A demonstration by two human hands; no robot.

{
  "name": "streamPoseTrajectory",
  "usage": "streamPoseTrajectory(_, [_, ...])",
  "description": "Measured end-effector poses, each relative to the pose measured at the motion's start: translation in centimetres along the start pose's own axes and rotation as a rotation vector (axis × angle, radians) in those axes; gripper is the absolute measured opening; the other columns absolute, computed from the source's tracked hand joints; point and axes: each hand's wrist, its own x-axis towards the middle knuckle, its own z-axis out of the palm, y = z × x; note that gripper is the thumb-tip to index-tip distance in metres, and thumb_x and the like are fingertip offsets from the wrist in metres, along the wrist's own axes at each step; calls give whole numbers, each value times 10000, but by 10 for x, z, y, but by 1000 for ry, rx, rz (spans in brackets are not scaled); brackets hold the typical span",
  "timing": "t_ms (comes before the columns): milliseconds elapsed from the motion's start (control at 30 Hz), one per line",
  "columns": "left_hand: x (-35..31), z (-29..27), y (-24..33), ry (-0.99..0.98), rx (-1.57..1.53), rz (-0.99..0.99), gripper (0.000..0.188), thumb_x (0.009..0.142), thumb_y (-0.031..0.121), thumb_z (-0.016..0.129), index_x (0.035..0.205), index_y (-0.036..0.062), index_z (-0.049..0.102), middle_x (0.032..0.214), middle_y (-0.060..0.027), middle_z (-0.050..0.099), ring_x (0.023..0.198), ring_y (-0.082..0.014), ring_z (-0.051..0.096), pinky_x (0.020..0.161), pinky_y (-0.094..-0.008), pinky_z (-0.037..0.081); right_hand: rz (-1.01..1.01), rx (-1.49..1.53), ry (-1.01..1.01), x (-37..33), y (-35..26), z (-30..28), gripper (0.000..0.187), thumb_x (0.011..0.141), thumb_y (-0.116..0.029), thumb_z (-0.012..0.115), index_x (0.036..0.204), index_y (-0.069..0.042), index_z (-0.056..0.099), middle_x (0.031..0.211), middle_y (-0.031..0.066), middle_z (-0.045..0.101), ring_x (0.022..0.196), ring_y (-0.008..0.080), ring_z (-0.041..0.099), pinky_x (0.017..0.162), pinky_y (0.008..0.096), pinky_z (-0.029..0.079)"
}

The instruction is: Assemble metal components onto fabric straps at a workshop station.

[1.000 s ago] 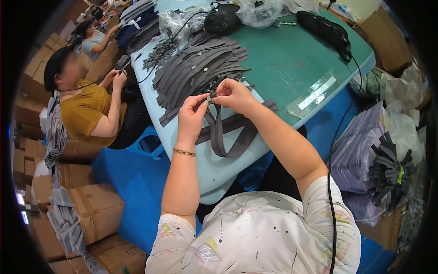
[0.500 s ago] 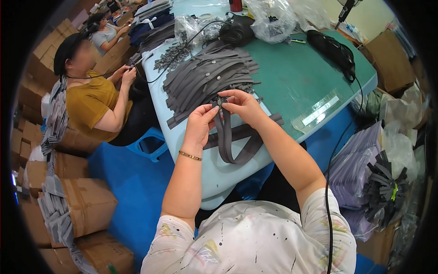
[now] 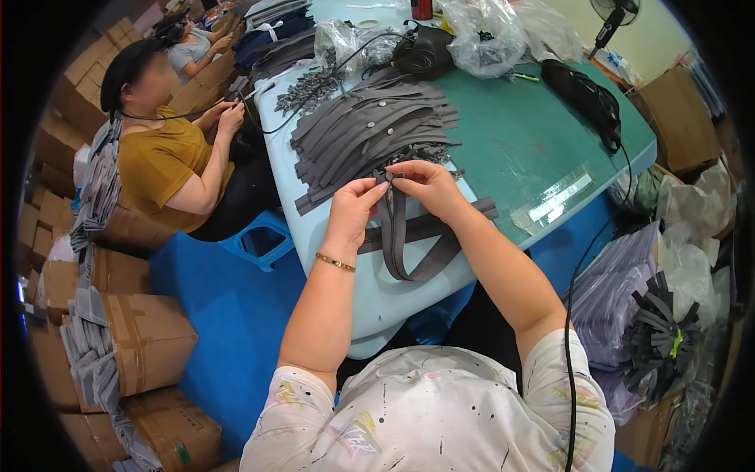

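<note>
Both hands meet over the near side of the table, pinching the ends of one dark grey zipper (image 3: 395, 248). My left hand (image 3: 354, 211) is closed, thumb and forefinger on the left of the join. On the right, my right hand (image 3: 431, 189) pinches the same ends, where a small metallic piece shows between the fingertips. The zipper hangs toward me in a loop, its tape curling up to the right. Under it lies another grey strip (image 3: 465, 218). Just beyond my fingers spreads a pile of grey zippers (image 3: 354, 141) with a few small shiny pieces on top.
Small dark grey pieces (image 3: 311, 88) are heaped at the table's left edge. Clear plastic bags (image 3: 487, 35) and a black pouch (image 3: 582, 102) lie farther back. A co-worker (image 3: 169, 157) sits at left by a blue stool (image 3: 259, 240). A black cable (image 3: 570, 354) hangs beside my right arm.
The whole view has shifted slightly. My two hands keep their pinch on the zipper ends, with only small finger movement; the loop still hangs below them.
</note>
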Motion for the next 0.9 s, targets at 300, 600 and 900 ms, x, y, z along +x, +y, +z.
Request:
streamPoseTrajectory(300, [-4, 3, 0, -55, 37, -89, 113, 852, 168, 632, 873, 58, 642, 766, 24, 609, 637, -46, 518, 576, -220, 435, -70, 14, 4, 0, 4, -2, 254, 811, -47, 632, 1065, -54, 648, 931, 12, 646, 837, 71, 578, 762, 216, 466])
streamPoseTrajectory(600, [-5, 9, 1, -11, 21, -38, 99, 860, 155, 619, 820, 65, 626, 754, 27, 595, 651, -56, 525, 568, -233, 439, -17, -18, -13, 0, 2, -3, 251, 816, -56, 631, 1066, -56, 649, 936, 23, 650, 852, 76, 586, 764, 214, 467])
streamPoseTrajectory(900, [-2, 6, -6, -3, 29, -83, 136, 852, 146, 626, 756, 51, 612, 676, 52, 534, 591, -35, 455, 515, -214, 374, -40, -50, -19, -1, 2, 2, 271, 831, -62, 628, 1101, -75, 638, 847, -39, 586, 764, 39, 501, 691, 188, 413])
